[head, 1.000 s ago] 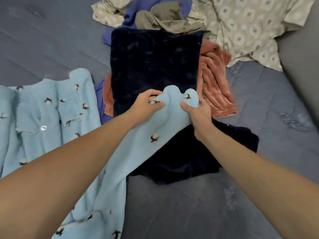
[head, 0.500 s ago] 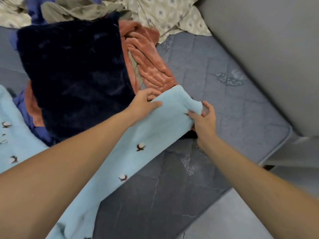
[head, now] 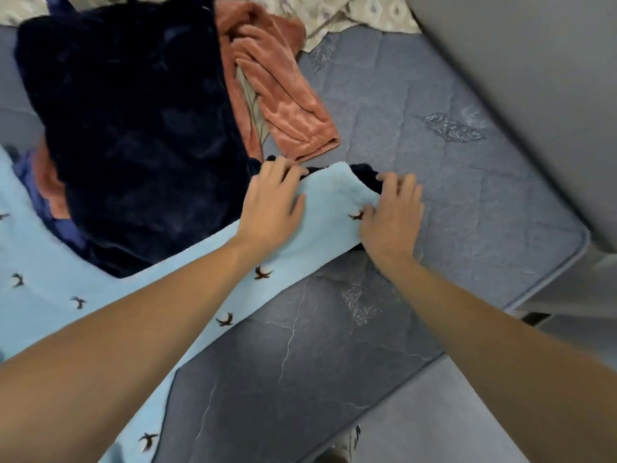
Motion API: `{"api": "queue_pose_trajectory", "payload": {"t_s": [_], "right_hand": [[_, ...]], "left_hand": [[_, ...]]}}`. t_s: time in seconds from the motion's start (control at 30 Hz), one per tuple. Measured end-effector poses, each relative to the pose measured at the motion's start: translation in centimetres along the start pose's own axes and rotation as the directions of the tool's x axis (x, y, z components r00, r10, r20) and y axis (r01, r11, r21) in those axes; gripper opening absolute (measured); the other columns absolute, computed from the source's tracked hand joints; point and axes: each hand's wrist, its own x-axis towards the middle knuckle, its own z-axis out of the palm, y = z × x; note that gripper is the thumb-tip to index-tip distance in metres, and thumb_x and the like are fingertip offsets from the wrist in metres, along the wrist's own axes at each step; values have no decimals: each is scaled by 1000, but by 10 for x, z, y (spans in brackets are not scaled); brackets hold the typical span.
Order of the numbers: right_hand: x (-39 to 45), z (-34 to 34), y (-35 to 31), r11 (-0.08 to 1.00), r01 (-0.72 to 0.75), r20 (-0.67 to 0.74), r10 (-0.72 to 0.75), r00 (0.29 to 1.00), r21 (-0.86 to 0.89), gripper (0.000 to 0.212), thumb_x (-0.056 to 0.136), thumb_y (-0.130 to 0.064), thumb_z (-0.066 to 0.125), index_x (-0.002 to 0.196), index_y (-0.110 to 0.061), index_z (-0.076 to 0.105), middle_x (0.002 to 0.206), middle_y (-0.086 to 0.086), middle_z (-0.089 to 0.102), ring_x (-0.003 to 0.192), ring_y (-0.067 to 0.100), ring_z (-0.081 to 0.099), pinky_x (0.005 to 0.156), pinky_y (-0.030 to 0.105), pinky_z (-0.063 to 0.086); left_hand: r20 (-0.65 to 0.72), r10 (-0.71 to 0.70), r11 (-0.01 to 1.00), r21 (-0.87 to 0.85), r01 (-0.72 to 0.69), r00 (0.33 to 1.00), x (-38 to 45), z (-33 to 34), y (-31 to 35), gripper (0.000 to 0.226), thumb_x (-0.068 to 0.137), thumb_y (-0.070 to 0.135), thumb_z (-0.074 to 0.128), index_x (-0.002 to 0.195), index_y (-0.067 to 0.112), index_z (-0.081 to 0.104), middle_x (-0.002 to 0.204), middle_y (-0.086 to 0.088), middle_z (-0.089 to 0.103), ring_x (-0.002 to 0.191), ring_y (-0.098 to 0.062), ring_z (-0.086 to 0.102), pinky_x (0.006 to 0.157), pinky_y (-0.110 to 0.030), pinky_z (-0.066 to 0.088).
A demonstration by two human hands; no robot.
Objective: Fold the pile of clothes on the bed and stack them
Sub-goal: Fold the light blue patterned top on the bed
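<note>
Nearest the camera, two bare forearms reach forward over the grey-blue quilted mattress [head: 417,135], whose rounded corner sits at the right, next to a plain grey wall [head: 534,78]. A long strip of the light blue garment [head: 330,195], printed with small dark motifs, runs diagonally from the near left up to the middle of the bed, passing under the left forearm.

At the far end of that strip both hands meet the cloth. The left hand [head: 272,203] lies palm down on it with its fingers spread and fairly straight, their tips reaching the cloth's far edge where it overlaps dark fabric. The right hand [head: 390,212] sits just beside the strip's right corner, fingers bent over the edge and thumb against the cloth near a dark motif; it looks like a pinch of the corner, though the contact under the fingers is hidden.

Beyond the hands lies the pile. A dark navy plush garment [head: 133,111] covers most of it, and a little of the same dark fabric shows under the blue corner between the hands. Just right of it a rust-coloured fleece garment [head: 283,95] lies crumpled, touching it. At the far edge, a cream patterned cloth [head: 350,15] spreads across the mattress.
</note>
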Motion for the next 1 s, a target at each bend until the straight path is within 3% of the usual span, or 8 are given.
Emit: {"api": "queue_pose_trajectory", "payload": {"t_s": [0.1, 0.2, 0.27, 0.37, 0.57, 0.7, 0.87, 1.0], "right_hand": [[-16, 3, -33, 918, 397, -9, -397, 918, 13, 56, 74, 2, 58, 128, -15, 57, 129, 10, 54, 110, 31, 52, 84, 43, 43], [-31, 24, -51, 783, 584, 199, -620, 759, 213, 49, 100, -13, 50, 149, -14, 50, 158, 10, 42, 141, 30, 44, 110, 43, 39], [-27, 41, -44, 762, 633, 331, -638, 695, 139, 53, 110, -29, 40, 162, -19, 34, 170, 8, 25, 156, 28, 26, 125, 43, 24], [-12, 58, -28, 807, 588, 427, -553, 716, 60, 60, 112, -40, 28, 166, -15, 19, 174, 11, 13, 160, 27, 13, 131, 42, 7], [-45, 65, -76, 837, 544, 140, -546, 826, 56, 60, 109, -33, 30, 164, -11, 22, 172, 11, 18, 159, 29, 18, 129, 50, 15], [-95, 81, -128, 537, 838, 250, -828, 502, 95, 60, 111, -35, 30, 166, -17, 17, 174, 3, 13, 161, 20, 9, 130, 46, 13], [-110, 95, -154, 629, 776, 344, -720, 602, -41, 61, 110, -37, 28, 166, -13, 19, 174, 7, 16, 161, 23, 11, 129, 49, 16], [-149, 101, -208, 575, 817, 314, -784, 536, 43, 60, 111, -36, 30, 166, -13, 19, 174, 5, 15, 162, 21, 8, 130, 48, 15]], "left_hand": [[-2, 23, 1000, 17, -23, 1000, -47, -3, -6, 40, 99, 20, 58, 138, 11, 57, 151, -9, 48, 138, -30, 46, 111, -43, 39], [85, -79, 996, 44, 76, 993, -100, 2, -17, 55, 106, 30, 52, 159, 17, 41, 170, -9, 26, 157, -31, 24, 128, -48, 20], [141, -164, 984, 99, 151, 976, -132, 6, -28, 62, 110, 41, 44, 166, 25, 24, 175, -6, 9, 162, -27, 6, 131, -47, 11], [166, -245, 953, 221, 206, 955, -177, 8, -53, 65, 111, 52, 29, 168, 31, 7, 176, -7, -4, 162, -27, -5, 131, -50, 11], [61, -335, 923, 222, 315, 940, -229, -1, -75, 68, 110, 51, 36, 168, 28, 10, 176, -8, 1, 162, -28, -3, 131, -51, 8], [51, -332, 933, 168, 320, 942, -236, -10, -85, 65, 110, 51, 39, 167, 27, 19, 175, -8, 7, 163, -26, 2, 131, -49, 11], [17, -417, 899, 151, 410, 909, -249, -30, -121, 63, 110, 53, 33, 166, 26, 25, 174, -9, 14, 162, -28, 8, 129, -47, 16], [30, -431, 894, 153, 422, 902, -274, -55, -155, 64, 110, 54, 29, 167, 28, 20, 174, -7, 14, 162, -25, 9, 129, -46, 17]]}}
